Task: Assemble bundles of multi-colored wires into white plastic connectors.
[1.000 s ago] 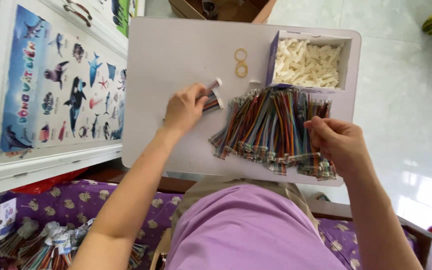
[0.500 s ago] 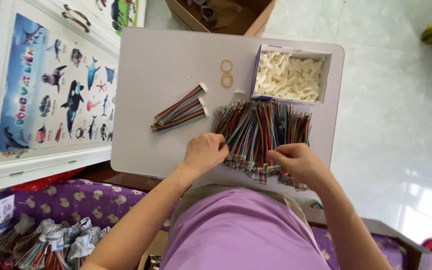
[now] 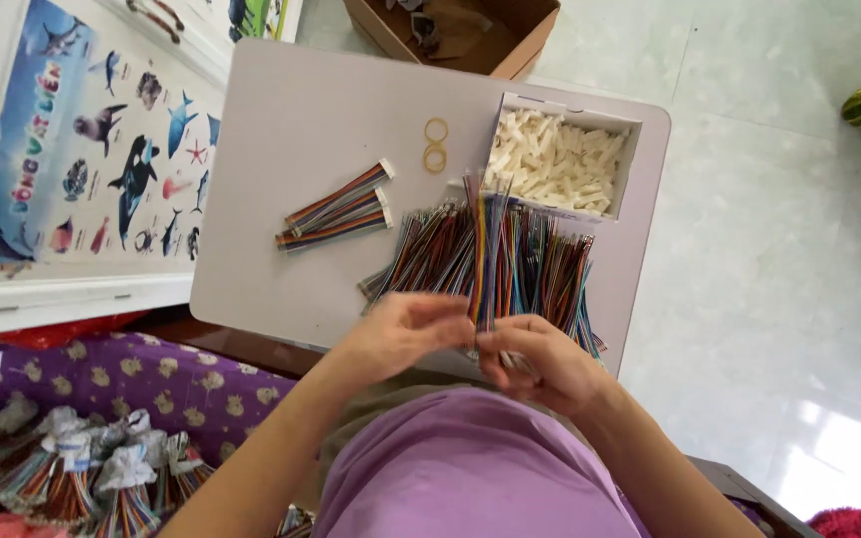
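Rainbow-coloured wire strands (image 3: 495, 261) lie fanned in a loose heap across the near half of the pale folding table (image 3: 281, 130), and I have a thin sheaf of them pulled up at the near edge. My left hand (image 3: 403, 334) curls in from the side with its fingertips closed on the sheaf's lower end, and my right hand (image 3: 540, 361) pinches the same end from the other side, thumb against fingers, so both hands meet on one small bunch just above my lap. The strands look light and limp, thin enough to bend under their own weight and to snag on their neighbours, so I judge that the place to hold them is right at the ends, where they can be squared together, not mid-length where they would splay. They seem slightly slick in their coating; a firm pinch should suit better than a loose one. To the left of the heap lies a finished bundle (image 3: 337, 207), its ends capped in white, well apart from my hands. Beyond the heap stands an open white box of small pale connectors (image 3: 554, 166), and just beside it two rubber bands (image 3: 435, 144) rest on the bare tabletop. A cardboard box (image 3: 455, 35) sits on the floor past the far edge.
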